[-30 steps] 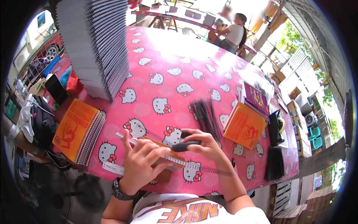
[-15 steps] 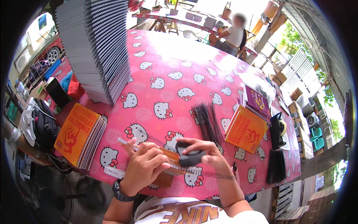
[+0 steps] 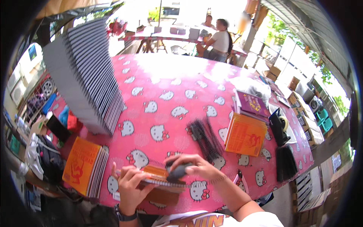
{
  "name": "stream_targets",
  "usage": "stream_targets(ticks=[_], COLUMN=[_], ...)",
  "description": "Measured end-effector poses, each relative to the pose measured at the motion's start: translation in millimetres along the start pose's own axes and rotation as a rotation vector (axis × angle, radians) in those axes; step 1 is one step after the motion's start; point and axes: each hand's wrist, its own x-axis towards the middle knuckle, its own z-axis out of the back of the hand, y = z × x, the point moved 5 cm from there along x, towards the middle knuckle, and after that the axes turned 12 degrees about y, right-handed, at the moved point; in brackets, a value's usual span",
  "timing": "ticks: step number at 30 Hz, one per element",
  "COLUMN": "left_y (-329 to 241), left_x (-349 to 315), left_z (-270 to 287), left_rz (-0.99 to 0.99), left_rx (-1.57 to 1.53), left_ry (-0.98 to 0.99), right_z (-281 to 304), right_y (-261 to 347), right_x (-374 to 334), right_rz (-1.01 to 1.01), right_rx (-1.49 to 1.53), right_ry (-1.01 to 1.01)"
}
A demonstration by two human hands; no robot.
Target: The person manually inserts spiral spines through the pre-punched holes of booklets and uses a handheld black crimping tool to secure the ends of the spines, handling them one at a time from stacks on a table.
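At the table's near edge, my left hand (image 3: 132, 184) grips an orange-covered notebook (image 3: 155, 170) at its left end. A thin spiral binding coil (image 3: 198, 184) runs along the notebook's near edge, and its loose end sticks out to the right under my right forearm. My right hand (image 3: 194, 165) is closed round a dark, rounded hand-sized tool (image 3: 177, 172), held against the coiled edge; its exact kind I cannot make out. Below the notebook is a brown block (image 3: 162, 197). My fingers partly hide the notebook.
Finished-looking orange spiral notebooks (image 3: 81, 166) are stacked at left, before a tall leaning pile of spiral-bound books (image 3: 85, 79). Loose black coils (image 3: 206, 139) lie mid-table. Orange booklets (image 3: 245, 134), a purple book (image 3: 252, 104), a tape dispenser (image 3: 279, 126) and more coils (image 3: 286, 162) sit right. Two people sit beyond.
The view has tilted up, so the table sits lower in it. The dark tool has moved left along the notebook's coiled edge, and my left fingers have shifted on the notebook.
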Motion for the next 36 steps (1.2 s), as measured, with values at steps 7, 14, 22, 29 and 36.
stream_targets(ticks=[7,14,22,29,36], left_y=[-1.1,-6.0,3.2,9.4,32.7], left_x=[-3.4,-0.5,1.0,-6.1,-21.0], left_z=[-0.3,0.9,0.5,2.8,15.8], left_rz=[0.086,0.074,0.053,0.041,0.239], left_rx=[-0.101,-0.041,-0.066,0.011,-0.532], left_ry=[-0.04,0.004,0.145,0.178,-0.397], right_z=[0.3,-11.9,-20.3,-28.9,-13.8], right_y=[4.5,7.2,4.2,9.9,3.2], right_x=[12.5,23.1,16.6,19.7,27.5], right_rz=[0.01,-0.038,0.078,0.114,0.163], right_rx=[-0.306,-0.362,-0.069,0.157,0.263], right_ry=[-0.021,0.039,0.051,0.172,0.142])
